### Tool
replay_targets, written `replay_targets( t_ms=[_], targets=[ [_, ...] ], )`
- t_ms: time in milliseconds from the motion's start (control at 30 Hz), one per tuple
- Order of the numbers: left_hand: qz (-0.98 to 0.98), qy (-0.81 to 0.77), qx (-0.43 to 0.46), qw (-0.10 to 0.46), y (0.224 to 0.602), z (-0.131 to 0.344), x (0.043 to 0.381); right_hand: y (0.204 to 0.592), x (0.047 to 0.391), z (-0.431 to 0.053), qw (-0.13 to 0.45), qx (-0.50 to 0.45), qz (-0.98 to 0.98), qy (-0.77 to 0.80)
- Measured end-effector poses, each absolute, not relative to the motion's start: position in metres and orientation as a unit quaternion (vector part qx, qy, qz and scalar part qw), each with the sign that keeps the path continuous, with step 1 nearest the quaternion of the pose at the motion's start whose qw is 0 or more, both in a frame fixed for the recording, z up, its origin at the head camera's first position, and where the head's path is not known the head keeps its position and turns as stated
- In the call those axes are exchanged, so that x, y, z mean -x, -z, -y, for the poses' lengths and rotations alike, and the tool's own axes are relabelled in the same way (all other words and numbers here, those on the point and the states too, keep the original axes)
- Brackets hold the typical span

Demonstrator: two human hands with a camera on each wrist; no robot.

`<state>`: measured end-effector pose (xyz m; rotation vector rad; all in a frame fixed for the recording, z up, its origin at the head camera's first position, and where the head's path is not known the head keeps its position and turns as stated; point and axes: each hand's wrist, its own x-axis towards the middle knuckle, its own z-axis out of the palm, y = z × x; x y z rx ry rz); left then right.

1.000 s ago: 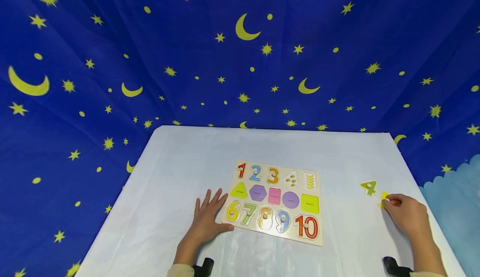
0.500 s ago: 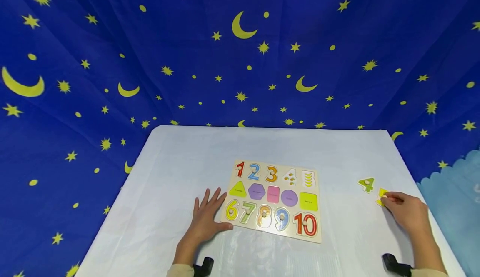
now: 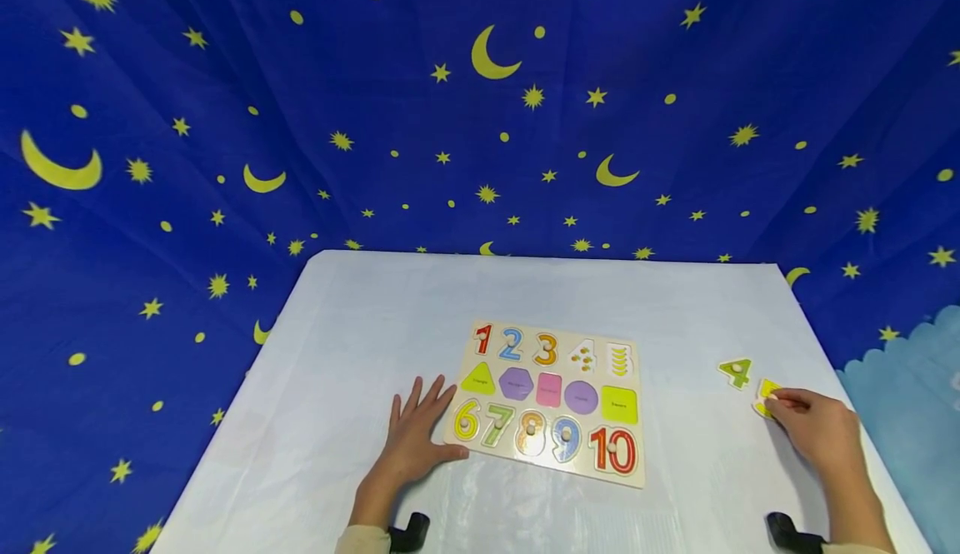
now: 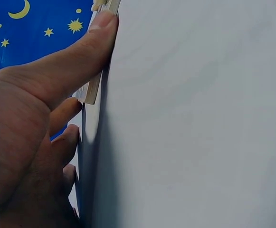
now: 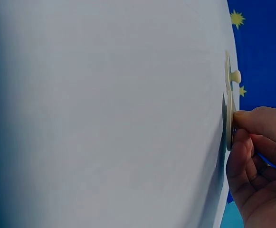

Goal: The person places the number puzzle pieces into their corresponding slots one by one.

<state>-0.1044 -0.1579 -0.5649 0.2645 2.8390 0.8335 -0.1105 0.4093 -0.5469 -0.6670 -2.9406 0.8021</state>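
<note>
In the head view a pale wooden number puzzle board (image 3: 545, 457) lies mid-table. My left hand (image 3: 411, 441) is spread at its left edge, thumb and fingers touching the board's near-left corner; the left wrist view has the thumb (image 4: 88, 50) against the board's side. At the right of the table my right hand (image 3: 817, 425) pinches a yellow number puzzle piece (image 3: 762, 408) by its knob, part of it hidden by the fingers. From the right wrist view, this piece (image 5: 230, 126) is edge-on, close over the table. A green 4 piece (image 3: 738, 373) with a knob lies just beyond it.
On the board, the slot with pictures below a 4 outline (image 3: 583, 357) and the slot with bananas (image 3: 620, 361) hold no pieces. Coloured shapes, such as a purple circle (image 3: 581, 398), fill the middle row. A blue starry cloth (image 3: 420, 104) rises behind the white table (image 3: 390, 312).
Both hands keep nearly the same place; the right hand still pinches the yellow piece, which has turned or shifted slightly. The head view wobbles a little.
</note>
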Motion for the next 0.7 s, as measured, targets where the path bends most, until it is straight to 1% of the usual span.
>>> replay_targets(
  t_ms=[233, 433, 567, 700],
  targets=[
    [-0.953, -0.276, -0.091, 0.083, 0.565, 0.158, 0.106, 0.542, 0.112, -0.405, 0.017, 0.195, 0.947, -0.254],
    [-0.956, -0.265, -0.090, 0.090, 0.570, 0.161, 0.105, 0.532, 0.113, -0.397, 0.002, 0.172, 0.951, -0.259],
    [-0.954, -0.272, -0.095, 0.082, 0.570, 0.161, 0.106, 0.526, 0.116, -0.390, -0.003, 0.166, 0.951, -0.260],
    [-0.952, -0.279, -0.098, 0.084, 0.570, 0.160, 0.106, 0.523, 0.119, -0.381, 0.019, 0.140, 0.957, -0.255]
  ],
)
